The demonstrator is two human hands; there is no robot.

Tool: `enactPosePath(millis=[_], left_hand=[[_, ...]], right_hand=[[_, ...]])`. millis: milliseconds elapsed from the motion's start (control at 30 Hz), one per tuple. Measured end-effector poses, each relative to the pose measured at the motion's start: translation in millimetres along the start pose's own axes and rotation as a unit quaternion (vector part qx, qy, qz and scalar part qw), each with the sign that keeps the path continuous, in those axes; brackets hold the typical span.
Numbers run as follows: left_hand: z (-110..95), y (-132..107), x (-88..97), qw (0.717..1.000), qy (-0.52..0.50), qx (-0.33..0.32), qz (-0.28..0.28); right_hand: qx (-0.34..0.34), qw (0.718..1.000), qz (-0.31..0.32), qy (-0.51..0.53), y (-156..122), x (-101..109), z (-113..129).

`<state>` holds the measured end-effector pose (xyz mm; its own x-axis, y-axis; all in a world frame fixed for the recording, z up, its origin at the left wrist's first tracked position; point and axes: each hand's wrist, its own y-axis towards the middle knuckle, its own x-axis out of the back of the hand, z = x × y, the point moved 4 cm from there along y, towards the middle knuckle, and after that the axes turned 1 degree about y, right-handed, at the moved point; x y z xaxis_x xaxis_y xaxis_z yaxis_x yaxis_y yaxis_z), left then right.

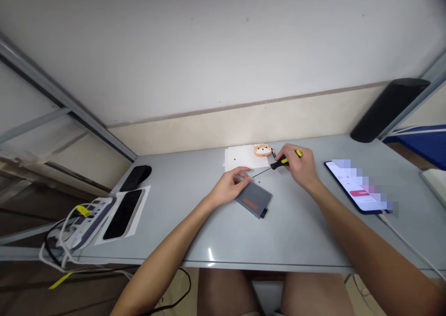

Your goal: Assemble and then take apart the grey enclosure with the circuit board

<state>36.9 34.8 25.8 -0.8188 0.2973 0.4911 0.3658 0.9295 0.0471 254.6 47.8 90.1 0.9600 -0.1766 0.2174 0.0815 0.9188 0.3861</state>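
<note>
Forearms point(174, 248) angle inward — left hand point(228, 187) gripping grey box point(257, 197), right hand point(300, 166) clasping screwdriver point(275, 165).

The head view (tilted down) faces the desk point(181, 181).

This looks like a desk point(156, 223) in a home or dorm. A metal frame point(38, 77) stands beside it, and a power strip point(92, 220), plugged-in phone point(351, 186) and animal-faced case point(262, 150) lie on top.

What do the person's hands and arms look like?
The left hand and right hand are bare: I see no gloves, rings or watch. No sleeves show on the left forearm or right forearm, and both get wider towards the elbow.
</note>
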Motion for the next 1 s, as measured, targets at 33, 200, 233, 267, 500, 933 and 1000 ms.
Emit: enactPosePath(millis=[33,200,233,267,500,933,1000], left_hand=[[0.4,0.2,-0.6,1.0,-0.002,0.007,-0.003],[-1.0,2.2,-1.9,0.999,0.03,-0.02,-0.025],[-1.4,2.4,-1.8,0.998,0.039,-0.028,-0.029],[-1.7,2.5,-1.7,0.998,0.048,-0.035,-0.031],[-0.1,2.1,0.1,0.998,0.054,-0.024,-0.019],[2.4,4.2,-0.7,0.999,0.024,-0.039,0.002],[6.7,5.6,1.5,0.999,0.021,-0.032,0.007]], right_hand=[[-0.005,1.0,0.003,0.003,-0.3,-0.8,-0.3],[0.009,1.0,0.019,-0.022,-1.5,-2.3,-0.4],[0.009,0.999,0.017,-0.03,-1.4,-1.9,-0.6],[0.006,0.999,0.015,-0.039,-1.3,-1.5,-1.0],[-0.026,0.997,0.031,-0.067,-0.9,-4.2,-5.7],[-0.035,0.999,0.019,0.01,-4.5,-10.2,-0.1],[-0.028,0.999,0.018,0.008,-4.0,-9.5,-0.2]])
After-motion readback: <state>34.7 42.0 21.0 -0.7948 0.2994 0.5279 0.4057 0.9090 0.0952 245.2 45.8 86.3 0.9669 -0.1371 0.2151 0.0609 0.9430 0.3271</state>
